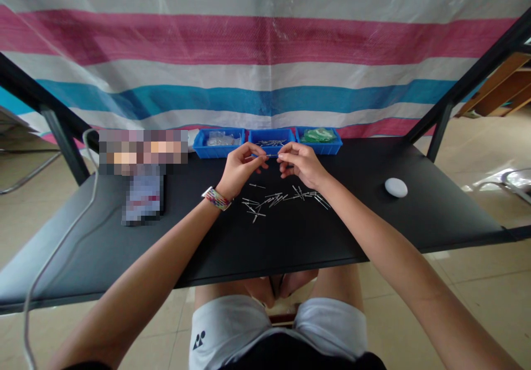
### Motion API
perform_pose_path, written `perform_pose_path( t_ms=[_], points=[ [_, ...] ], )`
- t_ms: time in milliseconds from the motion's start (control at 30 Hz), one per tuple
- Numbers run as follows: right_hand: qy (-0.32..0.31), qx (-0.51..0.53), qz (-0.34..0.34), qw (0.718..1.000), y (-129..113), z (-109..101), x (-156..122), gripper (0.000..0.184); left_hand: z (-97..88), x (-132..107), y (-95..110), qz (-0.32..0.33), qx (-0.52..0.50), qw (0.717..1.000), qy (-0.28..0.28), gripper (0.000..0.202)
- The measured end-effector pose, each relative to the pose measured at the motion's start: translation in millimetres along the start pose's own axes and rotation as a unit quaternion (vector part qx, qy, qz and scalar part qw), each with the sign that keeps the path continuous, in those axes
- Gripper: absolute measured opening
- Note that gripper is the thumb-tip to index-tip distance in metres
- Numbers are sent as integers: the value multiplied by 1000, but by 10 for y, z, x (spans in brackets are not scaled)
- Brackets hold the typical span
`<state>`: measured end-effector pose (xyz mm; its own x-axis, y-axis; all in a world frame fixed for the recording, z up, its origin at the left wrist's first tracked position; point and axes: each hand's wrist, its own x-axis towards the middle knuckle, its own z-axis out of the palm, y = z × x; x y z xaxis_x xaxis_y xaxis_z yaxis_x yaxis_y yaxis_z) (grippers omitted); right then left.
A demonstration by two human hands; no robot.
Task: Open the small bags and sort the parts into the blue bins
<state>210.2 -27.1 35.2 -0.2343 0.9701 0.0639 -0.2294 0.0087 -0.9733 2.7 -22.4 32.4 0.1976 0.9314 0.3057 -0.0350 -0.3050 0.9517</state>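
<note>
Above the black table, my left hand (241, 169) and my right hand (303, 165) face each other, fingertips pinched. A thin, silvery stick-like piece (271, 155) spans the small gap, one end in each hand; its exact kind is too small to make out. Nearer to me on the tabletop lie several similar thin silvery pieces (276, 199), scattered loosely. Just behind my fingers is the middle blue bin (271, 134), with more thin pieces (274, 142) in it.
A left blue bin (218, 152) contains clear plastic items; a right blue bin (323, 149) contains green ones. A rounded white object (396, 187) lies on the right. A pale cable (62, 244) crosses the table's left side, near pixelated items. Striped sheeting (265, 99) hangs behind.
</note>
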Motion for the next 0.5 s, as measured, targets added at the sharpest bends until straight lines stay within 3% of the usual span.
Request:
perform_pose_path(
  t_ms=[333, 500],
  points=[
    [-19, 44, 3, 999, -36, -3, -12, 26, 5, -10, 11, -1, 0, 1000, -10, 24],
    [60, 56, -37, 996, -23, -35, 40, 20, -36, 4, 28, -38, -26, 999, -11, 20]
  ],
)
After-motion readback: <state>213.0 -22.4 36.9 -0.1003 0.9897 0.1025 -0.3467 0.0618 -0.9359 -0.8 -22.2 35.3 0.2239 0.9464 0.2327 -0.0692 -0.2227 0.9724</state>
